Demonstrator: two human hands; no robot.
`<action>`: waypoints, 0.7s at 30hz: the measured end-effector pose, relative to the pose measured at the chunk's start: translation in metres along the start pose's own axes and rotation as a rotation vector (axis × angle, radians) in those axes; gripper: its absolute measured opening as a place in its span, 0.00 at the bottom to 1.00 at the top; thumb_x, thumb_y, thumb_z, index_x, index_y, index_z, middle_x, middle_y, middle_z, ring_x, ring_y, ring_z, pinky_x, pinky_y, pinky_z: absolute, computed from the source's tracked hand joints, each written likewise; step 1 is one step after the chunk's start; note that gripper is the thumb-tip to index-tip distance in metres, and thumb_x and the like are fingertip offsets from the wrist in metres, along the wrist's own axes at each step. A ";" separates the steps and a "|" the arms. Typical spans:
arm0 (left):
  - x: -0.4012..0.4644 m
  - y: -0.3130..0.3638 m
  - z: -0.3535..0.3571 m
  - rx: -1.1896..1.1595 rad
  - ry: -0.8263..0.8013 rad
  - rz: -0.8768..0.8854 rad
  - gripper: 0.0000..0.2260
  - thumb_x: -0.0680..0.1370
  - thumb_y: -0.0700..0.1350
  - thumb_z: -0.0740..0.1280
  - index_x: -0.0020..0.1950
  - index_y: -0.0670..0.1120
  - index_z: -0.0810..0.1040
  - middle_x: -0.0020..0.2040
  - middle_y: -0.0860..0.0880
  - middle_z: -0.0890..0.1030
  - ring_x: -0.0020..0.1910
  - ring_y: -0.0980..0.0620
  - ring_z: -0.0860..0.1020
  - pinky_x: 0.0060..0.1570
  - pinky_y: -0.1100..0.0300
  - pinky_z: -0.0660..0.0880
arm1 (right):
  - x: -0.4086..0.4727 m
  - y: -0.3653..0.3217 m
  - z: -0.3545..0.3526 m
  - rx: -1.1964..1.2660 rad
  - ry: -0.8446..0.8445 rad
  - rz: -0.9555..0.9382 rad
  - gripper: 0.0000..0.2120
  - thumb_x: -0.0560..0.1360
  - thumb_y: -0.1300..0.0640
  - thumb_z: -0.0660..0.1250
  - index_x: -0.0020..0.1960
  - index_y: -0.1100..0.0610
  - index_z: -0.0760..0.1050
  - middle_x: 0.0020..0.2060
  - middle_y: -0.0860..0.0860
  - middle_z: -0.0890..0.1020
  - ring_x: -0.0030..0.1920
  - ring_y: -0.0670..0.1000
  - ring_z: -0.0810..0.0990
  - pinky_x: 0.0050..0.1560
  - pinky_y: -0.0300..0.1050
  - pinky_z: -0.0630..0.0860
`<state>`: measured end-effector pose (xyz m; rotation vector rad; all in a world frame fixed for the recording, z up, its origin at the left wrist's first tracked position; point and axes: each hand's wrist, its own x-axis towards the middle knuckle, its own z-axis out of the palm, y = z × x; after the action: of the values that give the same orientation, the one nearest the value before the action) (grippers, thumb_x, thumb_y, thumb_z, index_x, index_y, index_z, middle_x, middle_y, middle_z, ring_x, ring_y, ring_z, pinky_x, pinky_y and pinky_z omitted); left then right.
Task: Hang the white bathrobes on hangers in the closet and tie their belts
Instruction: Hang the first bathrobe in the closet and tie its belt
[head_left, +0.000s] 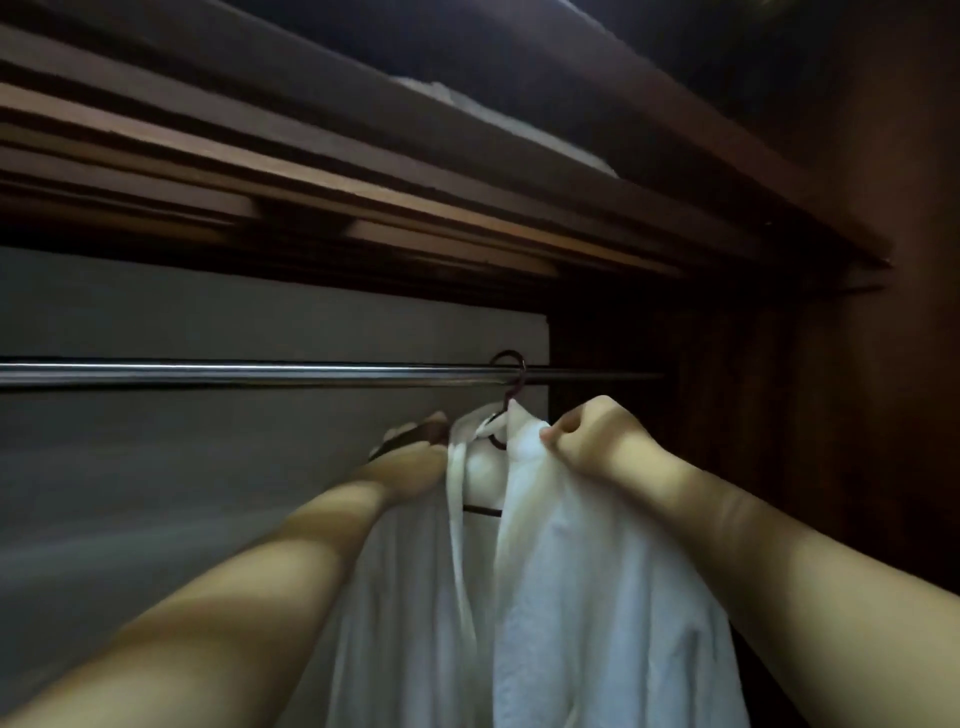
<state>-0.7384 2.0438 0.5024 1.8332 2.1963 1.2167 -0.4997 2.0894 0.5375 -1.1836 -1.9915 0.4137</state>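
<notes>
The soft, limp white bathrobe (571, 597) hangs from a hanger (506, 410) at twelve o'clock; right hand (587, 441) pinches its collar, left hand (415, 462) grips the hanger's shoulder, the best holds.

Obscured items, closet interior

Bathrobe (571, 597) hem cut off at bottom edge; hanger (506, 410) shoulders covered by cloth; left hand (410, 462) fingertips hidden behind collar.

white bathrobe (597, 597), dark red hanger (511, 384), silver rail (234, 373)
</notes>
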 end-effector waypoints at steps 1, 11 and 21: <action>0.003 -0.005 0.004 -0.028 -0.005 -0.006 0.17 0.72 0.69 0.60 0.48 0.57 0.74 0.57 0.47 0.80 0.63 0.41 0.76 0.66 0.42 0.72 | 0.002 0.005 0.004 -0.003 -0.001 0.002 0.12 0.77 0.46 0.70 0.44 0.53 0.86 0.42 0.50 0.86 0.47 0.52 0.85 0.53 0.46 0.82; -0.001 -0.022 0.063 -0.079 0.304 0.197 0.14 0.81 0.64 0.61 0.61 0.61 0.79 0.57 0.49 0.82 0.60 0.44 0.76 0.64 0.50 0.73 | -0.013 0.039 0.017 -0.183 0.094 -0.139 0.14 0.83 0.44 0.60 0.54 0.46 0.84 0.47 0.47 0.82 0.48 0.50 0.81 0.44 0.44 0.74; 0.019 0.002 0.025 0.148 0.503 0.284 0.10 0.83 0.46 0.59 0.59 0.44 0.76 0.56 0.41 0.79 0.56 0.38 0.78 0.54 0.48 0.75 | -0.018 0.030 0.051 -0.403 0.230 -0.289 0.19 0.82 0.39 0.59 0.66 0.49 0.71 0.58 0.52 0.73 0.50 0.55 0.79 0.51 0.52 0.80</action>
<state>-0.7303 2.0731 0.4948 2.1465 2.3691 1.7841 -0.5145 2.0947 0.4774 -1.0949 -2.0525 -0.2719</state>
